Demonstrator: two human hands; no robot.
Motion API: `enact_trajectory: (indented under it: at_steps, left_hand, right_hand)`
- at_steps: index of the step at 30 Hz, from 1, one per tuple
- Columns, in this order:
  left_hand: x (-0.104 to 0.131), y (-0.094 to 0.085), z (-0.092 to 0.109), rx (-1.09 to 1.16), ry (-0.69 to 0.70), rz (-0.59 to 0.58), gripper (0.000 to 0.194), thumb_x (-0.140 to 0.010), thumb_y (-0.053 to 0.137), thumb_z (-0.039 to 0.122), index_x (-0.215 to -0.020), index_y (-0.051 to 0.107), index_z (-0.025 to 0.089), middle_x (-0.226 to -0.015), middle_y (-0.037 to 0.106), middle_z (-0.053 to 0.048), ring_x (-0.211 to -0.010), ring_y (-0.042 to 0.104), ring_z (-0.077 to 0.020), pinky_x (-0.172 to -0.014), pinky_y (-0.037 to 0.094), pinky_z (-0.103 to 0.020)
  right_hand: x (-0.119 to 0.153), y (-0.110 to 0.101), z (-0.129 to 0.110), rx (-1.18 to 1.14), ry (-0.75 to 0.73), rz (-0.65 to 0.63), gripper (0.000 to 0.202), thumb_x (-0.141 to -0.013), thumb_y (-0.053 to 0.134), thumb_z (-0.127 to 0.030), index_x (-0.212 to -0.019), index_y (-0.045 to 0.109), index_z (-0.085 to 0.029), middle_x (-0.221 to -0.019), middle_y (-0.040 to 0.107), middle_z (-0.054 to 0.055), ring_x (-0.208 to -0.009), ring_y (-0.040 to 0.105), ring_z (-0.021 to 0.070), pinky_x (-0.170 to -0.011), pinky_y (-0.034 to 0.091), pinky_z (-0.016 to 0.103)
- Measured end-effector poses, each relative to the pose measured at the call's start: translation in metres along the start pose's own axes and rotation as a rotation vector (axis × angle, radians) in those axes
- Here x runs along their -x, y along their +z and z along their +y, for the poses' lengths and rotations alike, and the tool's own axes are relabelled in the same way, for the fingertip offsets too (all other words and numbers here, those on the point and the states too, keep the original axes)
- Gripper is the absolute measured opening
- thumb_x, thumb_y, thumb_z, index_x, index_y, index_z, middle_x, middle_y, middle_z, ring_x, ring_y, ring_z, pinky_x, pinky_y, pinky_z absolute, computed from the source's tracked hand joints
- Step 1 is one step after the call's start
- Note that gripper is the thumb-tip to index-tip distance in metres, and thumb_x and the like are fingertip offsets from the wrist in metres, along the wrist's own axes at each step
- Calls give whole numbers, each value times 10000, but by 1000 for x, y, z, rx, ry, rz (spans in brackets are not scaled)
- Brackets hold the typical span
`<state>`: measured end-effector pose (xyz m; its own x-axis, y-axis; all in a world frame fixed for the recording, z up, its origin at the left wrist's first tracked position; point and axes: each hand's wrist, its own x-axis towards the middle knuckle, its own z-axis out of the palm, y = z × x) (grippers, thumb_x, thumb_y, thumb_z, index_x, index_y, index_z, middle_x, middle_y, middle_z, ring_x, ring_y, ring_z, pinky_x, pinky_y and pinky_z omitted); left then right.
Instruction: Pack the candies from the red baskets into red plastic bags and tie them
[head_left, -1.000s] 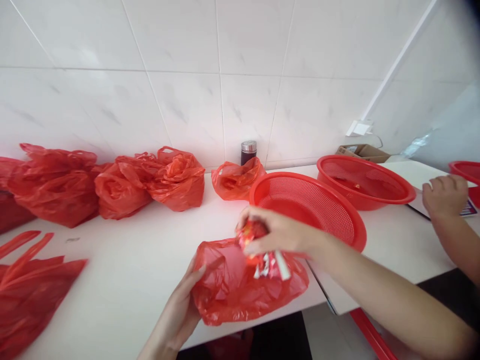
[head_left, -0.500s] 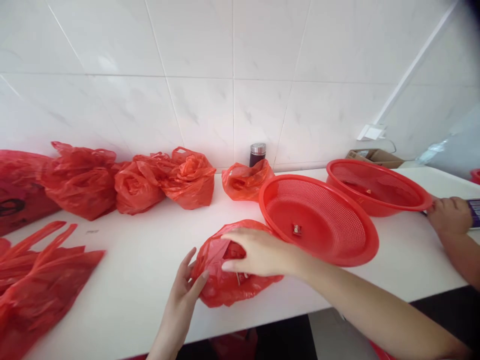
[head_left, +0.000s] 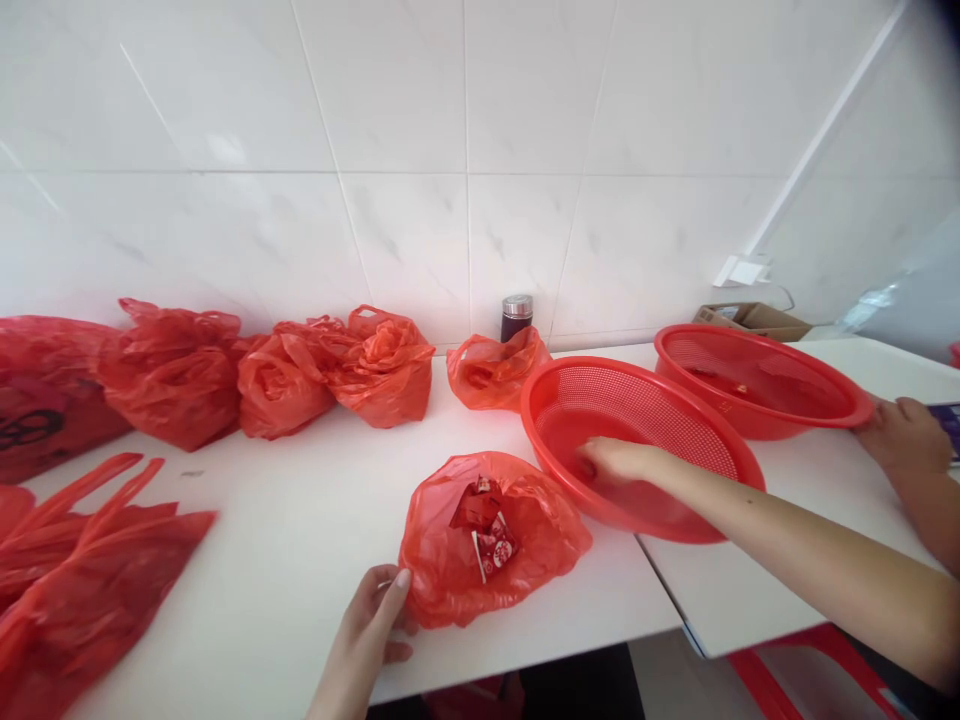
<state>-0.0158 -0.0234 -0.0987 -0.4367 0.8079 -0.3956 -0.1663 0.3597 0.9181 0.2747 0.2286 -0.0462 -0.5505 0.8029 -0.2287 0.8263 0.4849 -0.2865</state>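
Observation:
An open red plastic bag [head_left: 540, 545] lies on the white table, with several small red-and-white wrapped packets [head_left: 491, 540] inside. My left hand [head_left: 379, 615] is at the bag's left edge, thumb and fingers closed on the thin plastic. Down inside the near red perforated basket [head_left: 720, 465] reaches my right hand [head_left: 619, 460], its fingers drawn together at the basket floor. A small dark red packet [head_left: 588, 467] shows in part at those fingertips; the hand hides most of it.
Several filled red plastic bags [head_left: 390, 370] line the tiled wall, and another bag [head_left: 112, 580] lies at left. A dark flask [head_left: 516, 318] stands behind a small bag [head_left: 495, 375]. At right, another person's hand [head_left: 904, 435] touches a second red basket [head_left: 787, 425], before a cardboard box [head_left: 757, 318].
My right hand has left the bag and moved right into the near basket, onto the small packet there. My left hand has closed on the bag's edge, and the packets inside show.

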Motion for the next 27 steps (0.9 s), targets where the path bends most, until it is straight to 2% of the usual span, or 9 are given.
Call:
enact_trajectory:
  at_steps: [2,4,7,10,13,18,21,24,27]
  left_hand:
    - [-1,3,2,-15,-5,-28,378,-698,665,571,-771,592,207,-691,613,-22,-634,545,-166,-546,435,-230]
    - [-1,4,3,-24,8,-59,353,-708,671,541,-753,601,197,-723,625,-28,-666,561,-170,-564,445,-230]
    - [-1,4,3,49,69,-37,332,-713,678,514,-734,608,190,-736,621,-23,-698,567,-170,-592,469,-236]
    - [1,1,6,180,129,7,312,-704,705,483,-739,601,191,-753,619,-12,-704,567,-165,-627,498,-257]
    - [3,-8,12,304,147,-19,279,-708,728,433,-761,605,189,-769,628,-9,-708,575,-157,-682,517,-283]
    - [-1,-42,18,441,165,42,243,-687,772,354,-782,632,179,-744,629,-5,-714,591,-142,-675,526,-251]
    - [-8,-64,23,522,186,129,252,-643,811,301,-777,638,178,-720,612,25,-660,574,-101,-622,514,-192]
    - [-11,-79,40,568,250,215,302,-567,851,233,-765,632,170,-701,602,51,-598,547,-63,-552,480,-134]
    - [-7,-86,69,521,397,315,249,-611,813,179,-775,625,166,-669,607,53,-595,540,-55,-558,458,-108]
  right_hand:
    - [1,-14,-7,41,14,14,71,-708,578,-170,-650,553,-205,-752,586,36,-593,547,166,-554,431,315]
    - [9,-30,-28,41,-3,156,68,-732,546,-153,-773,555,-206,-886,573,50,-662,554,170,-613,443,329]
    - [30,-34,-85,-162,-250,381,121,-801,507,-160,-902,540,-218,-1003,555,38,-804,570,158,-746,465,309]
    - [45,-2,-148,-312,-522,224,140,-807,533,-160,-931,557,-222,-996,567,23,-777,562,131,-695,478,249]
    - [42,39,-179,-141,-612,157,276,-822,513,-133,-1072,579,-230,-1110,561,62,-941,568,185,-776,482,302]
    - [30,48,-156,312,-642,275,275,-781,624,-171,-1052,670,-192,-1295,506,141,-1165,461,318,-921,409,464]
    - [32,30,-139,490,-654,182,141,-749,704,-283,-839,743,-182,-1020,652,126,-1016,538,299,-959,369,491]
    - [38,6,-135,495,-720,80,310,-807,640,-469,-673,744,-209,-699,667,64,-805,580,236,-1027,311,491]
    - [43,-26,-139,397,-776,145,356,-840,582,-516,-740,739,-213,-694,670,48,-723,576,212,-1040,280,501]
